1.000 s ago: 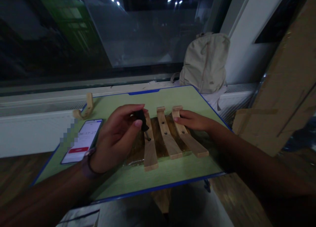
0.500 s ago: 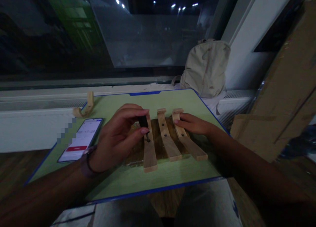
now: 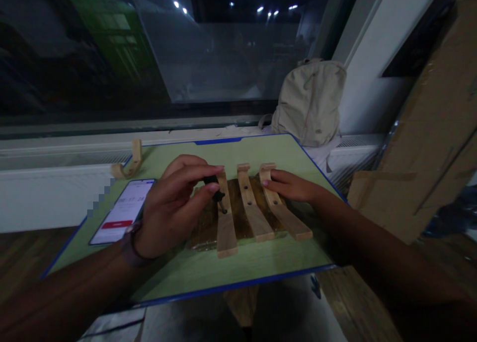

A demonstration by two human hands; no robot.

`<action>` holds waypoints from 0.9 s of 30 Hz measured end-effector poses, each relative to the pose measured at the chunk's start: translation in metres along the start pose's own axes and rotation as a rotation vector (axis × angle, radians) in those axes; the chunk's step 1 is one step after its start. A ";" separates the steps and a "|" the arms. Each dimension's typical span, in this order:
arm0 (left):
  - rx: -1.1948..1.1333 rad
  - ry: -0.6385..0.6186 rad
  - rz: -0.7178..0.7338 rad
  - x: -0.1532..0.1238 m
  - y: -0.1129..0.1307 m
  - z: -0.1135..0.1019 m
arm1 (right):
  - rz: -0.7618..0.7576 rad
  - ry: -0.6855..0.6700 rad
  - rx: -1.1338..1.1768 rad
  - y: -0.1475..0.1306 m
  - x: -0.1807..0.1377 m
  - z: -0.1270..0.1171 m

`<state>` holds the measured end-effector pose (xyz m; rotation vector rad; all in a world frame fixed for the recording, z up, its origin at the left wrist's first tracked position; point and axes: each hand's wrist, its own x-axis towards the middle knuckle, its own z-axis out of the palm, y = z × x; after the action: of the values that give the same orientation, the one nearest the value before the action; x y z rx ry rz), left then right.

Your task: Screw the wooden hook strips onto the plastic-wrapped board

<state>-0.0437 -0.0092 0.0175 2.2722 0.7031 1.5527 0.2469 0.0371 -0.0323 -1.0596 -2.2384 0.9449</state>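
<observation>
My left hand (image 3: 179, 198) pinches a short black-handled screwdriver (image 3: 216, 190) between thumb and fingers. Its tip meets a dark screw or hole in the left wooden hook (image 3: 227, 233). Beside it lie a middle wooden hook (image 3: 254, 210) and a right wooden hook (image 3: 279, 208), both with dark spots along their length. My right hand (image 3: 290, 185) holds the right hook near its curled upper end, the thumb resting on top of it. All three cross a brown piece wrapped in shiny film (image 3: 204, 235), which lies on the green tabletop.
The green table (image 3: 179, 277) has a blue edge. A phone (image 3: 122, 210) with a lit screen lies left of my left hand. Another curved wooden hook (image 3: 132, 163) rests at the back left corner. Behind stands a beige backpack (image 3: 311, 103), with large cardboard (image 3: 428, 133) at right.
The screwdriver handle has tilted further left, and my left hand has shifted slightly with it. My right hand stays in place on the right hook.
</observation>
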 end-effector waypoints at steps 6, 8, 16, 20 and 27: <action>-0.234 0.004 -0.162 -0.004 0.006 0.006 | -0.008 -0.017 0.013 -0.001 0.000 0.000; -0.276 0.012 -0.167 -0.003 0.008 0.006 | 0.003 -0.009 0.002 0.000 0.000 0.000; -0.187 0.021 -0.071 -0.001 0.001 0.002 | 0.001 0.001 0.000 0.006 -0.002 0.001; -0.149 -0.021 -0.125 -0.007 0.005 0.000 | 0.003 0.002 0.022 0.005 -0.002 0.001; -0.119 -0.001 -0.010 -0.003 0.000 -0.002 | 0.007 0.003 0.098 0.007 0.000 0.005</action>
<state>-0.0464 -0.0112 0.0160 2.1801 0.6043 1.5456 0.2471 0.0384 -0.0405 -1.0251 -2.1644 1.0438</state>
